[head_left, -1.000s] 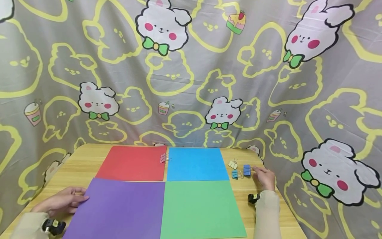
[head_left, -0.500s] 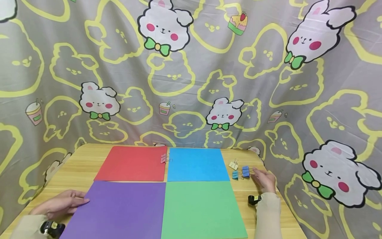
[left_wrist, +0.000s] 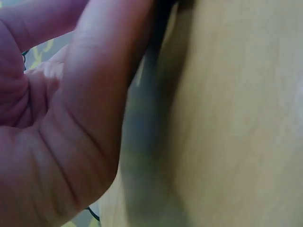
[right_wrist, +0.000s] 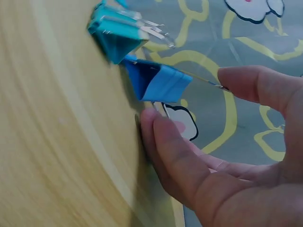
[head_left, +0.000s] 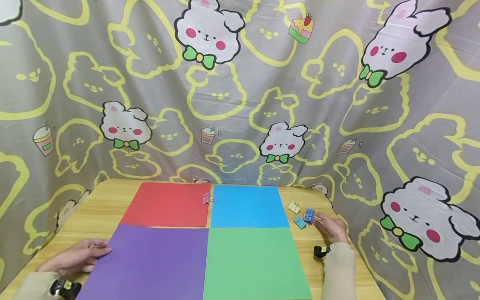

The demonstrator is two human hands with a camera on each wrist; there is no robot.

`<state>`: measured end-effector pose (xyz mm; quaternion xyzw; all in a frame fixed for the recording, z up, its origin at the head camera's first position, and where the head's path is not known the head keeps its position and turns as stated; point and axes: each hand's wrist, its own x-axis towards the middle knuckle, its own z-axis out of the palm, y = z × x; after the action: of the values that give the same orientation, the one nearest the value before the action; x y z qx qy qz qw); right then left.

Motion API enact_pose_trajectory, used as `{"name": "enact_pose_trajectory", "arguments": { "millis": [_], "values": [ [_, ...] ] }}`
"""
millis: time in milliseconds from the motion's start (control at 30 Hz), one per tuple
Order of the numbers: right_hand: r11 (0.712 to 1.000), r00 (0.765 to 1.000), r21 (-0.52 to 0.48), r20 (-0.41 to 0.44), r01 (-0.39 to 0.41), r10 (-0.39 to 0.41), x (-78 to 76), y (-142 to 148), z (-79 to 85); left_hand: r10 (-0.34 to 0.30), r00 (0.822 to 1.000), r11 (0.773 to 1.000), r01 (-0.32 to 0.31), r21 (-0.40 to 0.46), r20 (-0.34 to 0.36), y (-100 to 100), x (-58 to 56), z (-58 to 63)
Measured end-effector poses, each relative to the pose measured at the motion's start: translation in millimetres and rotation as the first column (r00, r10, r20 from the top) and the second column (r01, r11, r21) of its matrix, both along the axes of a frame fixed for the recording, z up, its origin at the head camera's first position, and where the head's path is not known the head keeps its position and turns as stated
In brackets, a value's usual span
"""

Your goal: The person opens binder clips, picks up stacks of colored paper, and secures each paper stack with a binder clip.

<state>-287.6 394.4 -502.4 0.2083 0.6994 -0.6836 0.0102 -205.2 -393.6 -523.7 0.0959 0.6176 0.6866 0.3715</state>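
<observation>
blue binder clip (head_left: pixel 309 216): right hand (head_left: pixel 333 228) nearer.
clip lies just left of it, wire handles (right_wrist: pixel 202 79) toward thumb and fingers, which pinch them; left hand (head_left: pixel 76 255) relaxed at purple sheet's (head_left: pixel 150 262) edge.

On both arms we wear long, plain sleeves of pale cream fabric, the left sleeve (head_left: pixel 31 287) cut off by the bottom corner of the head view, the right sleeve (head_left: pixel 339 273) softly creased and reaching the wrist. At our left wrist sits a compact, rounded black device (head_left: pixel 66 289) with a small yellow patch; at our right wrist is a small, blocky black unit (head_left: pixel 321 251), also marked with yellow. Our left hand (head_left: pixel 76 256) and right hand (head_left: pixel 333 228) are bare.
</observation>
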Motion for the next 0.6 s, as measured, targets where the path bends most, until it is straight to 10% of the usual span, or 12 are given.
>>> {"name": "enact_pose_trajectory", "arguments": {
  "millis": [600],
  "values": [
    [0.998,0.999,-0.060,-0.029,0.034,-0.036,1.5,2.7,1.5,0.001,1.000,0.999,-0.002,0.054,0.026,-8.1,-1.8,-7.4]
  ]
}}
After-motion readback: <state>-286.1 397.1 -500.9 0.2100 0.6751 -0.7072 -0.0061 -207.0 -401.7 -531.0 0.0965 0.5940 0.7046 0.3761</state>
